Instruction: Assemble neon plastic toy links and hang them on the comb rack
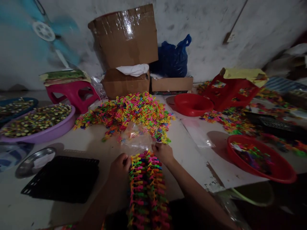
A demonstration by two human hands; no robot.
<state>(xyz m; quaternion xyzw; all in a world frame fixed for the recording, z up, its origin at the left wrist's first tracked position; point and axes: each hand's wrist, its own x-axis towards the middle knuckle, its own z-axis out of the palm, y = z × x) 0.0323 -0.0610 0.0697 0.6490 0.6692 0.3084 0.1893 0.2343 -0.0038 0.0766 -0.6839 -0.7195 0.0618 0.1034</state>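
A clear plastic bag (137, 142) is stretched between my two hands, its far part lying against a heap of small bright plastic pieces (139, 110). My left hand (120, 165) is closed on the bag's left edge, fingers curled. My right hand (163, 153) pinches the right edge. Just below the bag, two long rows of colourful plastic pieces (146, 188) run side by side toward my body. Their near end drops out of the bottom of the view. Whether the far ends of the rows lie inside the bag's mouth, I cannot tell.
To the left are a black plastic tray (66, 179), a metal dish (33, 163) and a full purple basin (45, 135). Red basins (194, 105) stand to the right, near a red stool (223, 91). Cardboard boxes (127, 38) are stacked behind; a fan (44, 31) is at left.
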